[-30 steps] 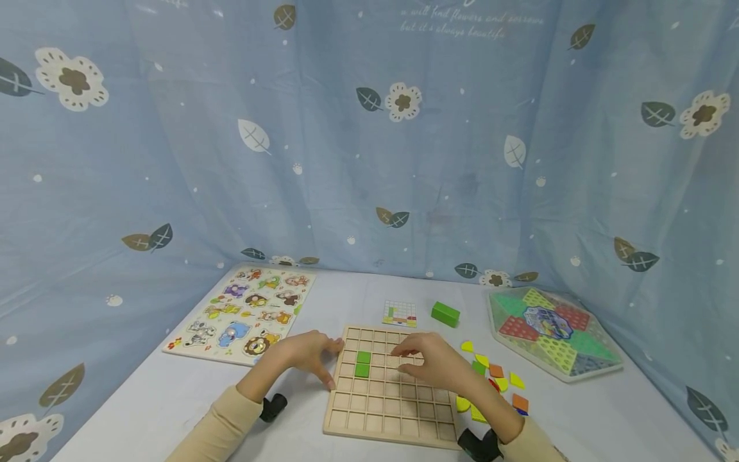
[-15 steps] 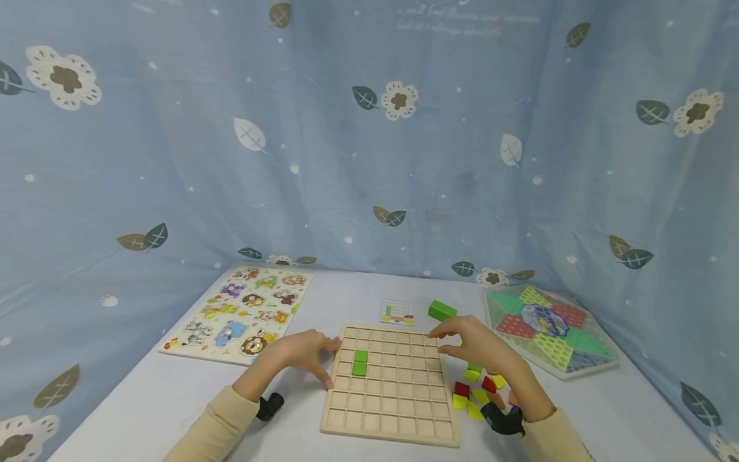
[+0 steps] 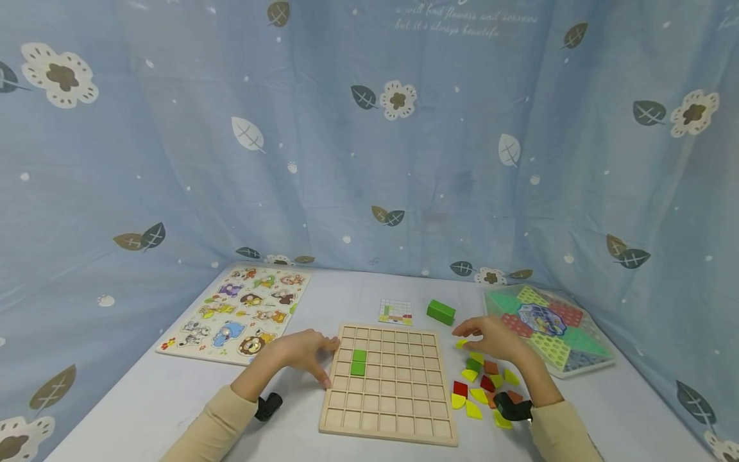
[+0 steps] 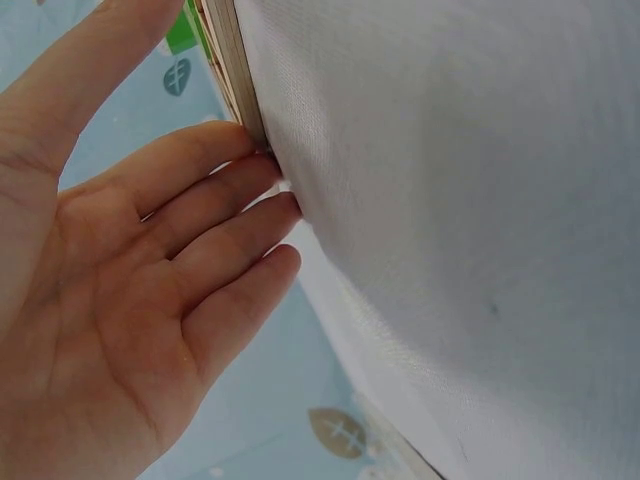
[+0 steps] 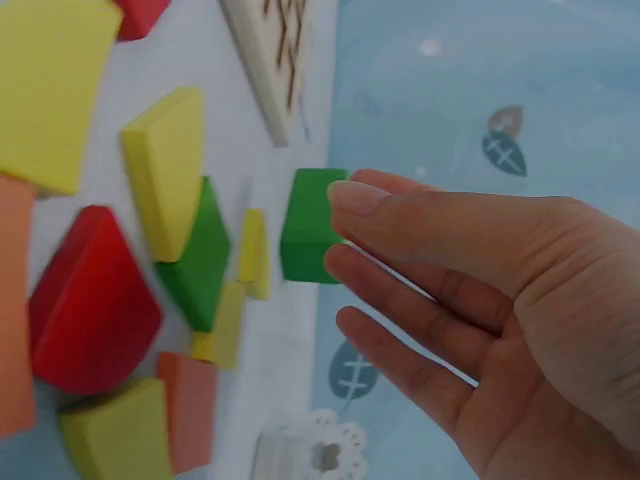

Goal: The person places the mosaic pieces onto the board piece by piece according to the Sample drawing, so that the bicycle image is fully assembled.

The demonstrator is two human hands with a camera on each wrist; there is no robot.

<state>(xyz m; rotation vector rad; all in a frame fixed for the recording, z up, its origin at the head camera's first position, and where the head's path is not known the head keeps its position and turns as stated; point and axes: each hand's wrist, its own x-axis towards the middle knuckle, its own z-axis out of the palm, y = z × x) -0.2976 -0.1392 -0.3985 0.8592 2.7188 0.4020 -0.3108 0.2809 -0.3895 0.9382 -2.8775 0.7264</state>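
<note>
A wooden grid board (image 3: 392, 385) lies flat on the table, with two green squares (image 3: 358, 362) side by side in its left part. My left hand (image 3: 303, 354) touches the board's left edge with its fingertips; in the left wrist view its fingers (image 4: 215, 190) are nearly straight against the board's side. Over the loose coloured pieces to the right of the board hovers my right hand (image 3: 493, 338), thumb and fingers apart and holding nothing. Yellow, red, orange and green pieces (image 3: 487, 384) lie below it. A green block (image 3: 441, 312) stands behind the board, seen past the fingertips in the right wrist view.
Behind the board lies a small pattern card (image 3: 396, 312). An animal puzzle board (image 3: 237, 314) is at the left, and a box with a coloured star pattern (image 3: 548, 327) at the right. A blue curtain (image 3: 346, 160) closes off the back.
My right hand has moved right, from above the grid board to above the loose pieces. My left hand has stayed at the board's left edge. The view has shifted slightly.
</note>
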